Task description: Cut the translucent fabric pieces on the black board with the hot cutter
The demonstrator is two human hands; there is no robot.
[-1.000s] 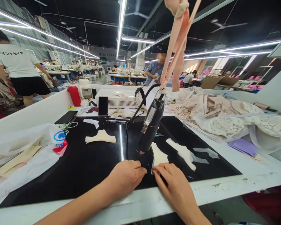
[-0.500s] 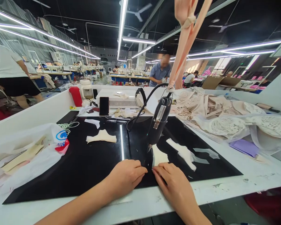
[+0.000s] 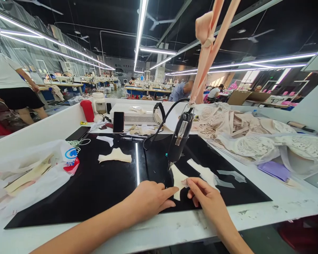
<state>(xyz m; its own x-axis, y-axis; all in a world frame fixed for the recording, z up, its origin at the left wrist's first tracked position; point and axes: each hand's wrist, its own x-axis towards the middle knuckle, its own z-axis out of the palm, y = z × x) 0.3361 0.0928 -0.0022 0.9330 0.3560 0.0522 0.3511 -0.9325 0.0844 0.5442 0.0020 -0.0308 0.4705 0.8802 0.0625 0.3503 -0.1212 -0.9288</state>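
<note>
A small cream fabric piece (image 3: 178, 181) with curved edges lies on the black mat (image 3: 95, 197) in front of me. My left hand (image 3: 151, 197) rests at its left side, index finger stretched out onto the fabric and thumb apart below. At the piece's right corner, my right hand (image 3: 205, 194) has thumb and index finger pinched together on the edge. Just above, a black handheld tool (image 3: 179, 137) hangs tip down from peach fabric straps (image 3: 204, 60), its tip close to the upper end of the piece.
Other cream pieces (image 3: 115, 156) lie on the mat, with translucent scraps (image 3: 231, 175) at right. A plastic bag (image 3: 37, 173) sits at left, a heap of beige lace garments (image 3: 243, 123) at right. Behind stand a phone (image 3: 118, 122) and a white box (image 3: 135, 114). Co-workers are farther off.
My right hand has moved right and up to the fabric's right corner, pinching it. My left hand has shifted right, its index finger now on the piece. The fabric's lower end has become visible.
</note>
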